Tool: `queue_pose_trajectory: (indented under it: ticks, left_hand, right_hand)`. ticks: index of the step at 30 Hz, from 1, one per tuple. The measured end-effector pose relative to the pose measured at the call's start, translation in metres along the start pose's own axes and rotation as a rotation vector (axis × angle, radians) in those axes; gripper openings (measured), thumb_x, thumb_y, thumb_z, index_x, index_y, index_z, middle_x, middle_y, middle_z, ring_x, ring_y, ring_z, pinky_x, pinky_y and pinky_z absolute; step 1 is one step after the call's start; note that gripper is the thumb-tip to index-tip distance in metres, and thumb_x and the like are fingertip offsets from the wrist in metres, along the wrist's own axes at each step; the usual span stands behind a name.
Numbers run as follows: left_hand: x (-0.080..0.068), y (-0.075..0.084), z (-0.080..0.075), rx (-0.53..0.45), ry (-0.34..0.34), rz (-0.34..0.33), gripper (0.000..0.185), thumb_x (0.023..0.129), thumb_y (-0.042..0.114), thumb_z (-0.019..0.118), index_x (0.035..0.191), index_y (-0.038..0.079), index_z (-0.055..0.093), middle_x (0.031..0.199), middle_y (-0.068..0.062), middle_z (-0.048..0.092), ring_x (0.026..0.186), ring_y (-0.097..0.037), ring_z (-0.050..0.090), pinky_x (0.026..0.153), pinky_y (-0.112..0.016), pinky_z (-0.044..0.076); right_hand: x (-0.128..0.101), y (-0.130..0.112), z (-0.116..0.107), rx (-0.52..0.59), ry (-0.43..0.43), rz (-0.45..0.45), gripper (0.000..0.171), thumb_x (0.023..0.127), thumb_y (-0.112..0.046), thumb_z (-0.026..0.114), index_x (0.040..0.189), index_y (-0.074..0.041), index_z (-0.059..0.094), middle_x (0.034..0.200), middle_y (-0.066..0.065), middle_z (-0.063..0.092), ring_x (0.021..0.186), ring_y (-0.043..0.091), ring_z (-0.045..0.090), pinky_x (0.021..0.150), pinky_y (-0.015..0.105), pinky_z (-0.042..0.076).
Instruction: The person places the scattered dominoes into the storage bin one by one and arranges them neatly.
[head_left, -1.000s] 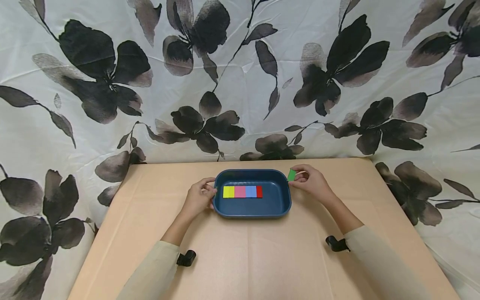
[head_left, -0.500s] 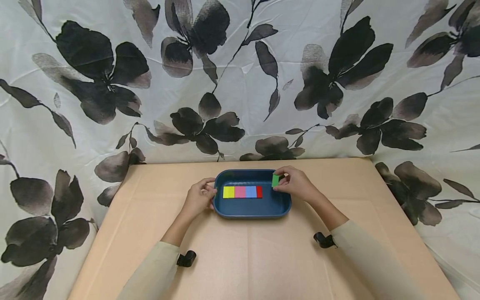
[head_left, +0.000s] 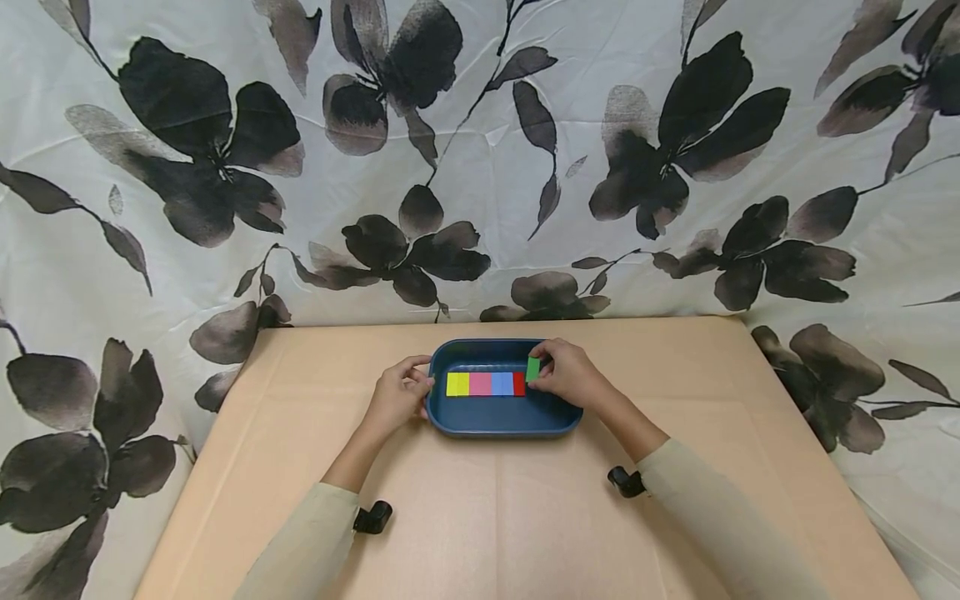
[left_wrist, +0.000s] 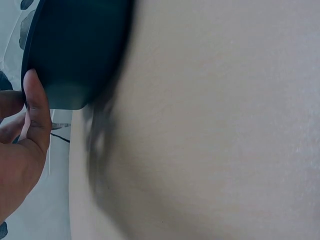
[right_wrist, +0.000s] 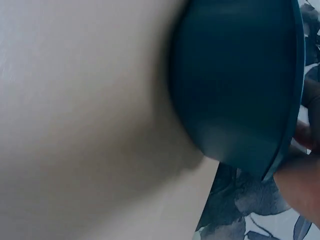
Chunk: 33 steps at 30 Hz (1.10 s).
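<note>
A dark blue tray (head_left: 480,422) stands on the table with a row of coloured blocks inside: yellow (head_left: 457,384), pink (head_left: 480,384), light blue (head_left: 502,384) and red (head_left: 519,384). My left hand (head_left: 397,392) grips the tray's left rim; in the left wrist view its thumb (left_wrist: 37,100) lies along the outer wall. Over the tray's right part, my right hand (head_left: 570,375) pinches a green block (head_left: 532,369) just right of the red one. Whether the green block touches the tray floor I cannot tell. In the right wrist view the tray wall (right_wrist: 235,90) hides the block.
The beige-covered table (head_left: 495,517) extends around the tray on all sides. A white floral cloth (head_left: 525,167) hangs behind the table's far edge. Small black cameras (head_left: 373,517) are worn on both wrists.
My right hand has carried the green block leftward from the tray's right rim to beside the red block. The left hand and the tray stay where they were.
</note>
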<state>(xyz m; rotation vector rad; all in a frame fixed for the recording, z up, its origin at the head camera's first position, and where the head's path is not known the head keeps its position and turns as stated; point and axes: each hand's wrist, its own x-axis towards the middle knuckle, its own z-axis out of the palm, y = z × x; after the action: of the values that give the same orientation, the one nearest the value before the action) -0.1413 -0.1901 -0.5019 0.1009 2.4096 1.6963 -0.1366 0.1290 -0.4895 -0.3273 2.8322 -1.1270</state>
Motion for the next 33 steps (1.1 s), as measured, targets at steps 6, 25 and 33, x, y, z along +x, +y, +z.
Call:
queue_pose_trajectory:
  ticks: [6, 25, 33]
  left_hand:
    - [-0.001, -0.001, 0.001, 0.003, 0.000, -0.003, 0.042, 0.099, 0.004, 0.067, 0.140, 0.008, 0.060, 0.096, -0.014, 0.058, 0.052, -0.017, 0.059, 0.054, -0.042, 0.064]
    - [-0.004, 0.001, 0.002, 0.002, 0.008, 0.003, 0.042, 0.098, 0.003, 0.067, 0.139, 0.007, 0.061, 0.096, -0.014, 0.059, 0.051, -0.017, 0.060, 0.055, -0.046, 0.065]
    - [-0.004, 0.001, 0.003, -0.005, 0.012, 0.006, 0.042, 0.098, 0.003, 0.067, 0.139, 0.006, 0.061, 0.096, -0.014, 0.059, 0.052, -0.016, 0.059, 0.053, -0.043, 0.064]
  right_hand:
    - [0.001, -0.003, 0.007, -0.218, -0.042, -0.027, 0.044, 0.083, -0.012, 0.088, 0.120, 0.002, 0.068, 0.103, 0.011, 0.063, 0.075, 0.012, 0.061, 0.068, 0.021, 0.058]
    - [0.021, -0.006, 0.018, -0.375, -0.202, 0.086, 0.042, 0.083, -0.011, 0.087, 0.119, 0.000, 0.069, 0.106, 0.014, 0.066, 0.091, 0.023, 0.058, 0.078, 0.034, 0.063]
    - [0.020, -0.009, 0.022, -0.353, -0.188, 0.128, 0.040, 0.085, -0.010, 0.085, 0.120, 0.000, 0.068, 0.117, 0.019, 0.062, 0.095, 0.025, 0.060, 0.086, 0.039, 0.064]
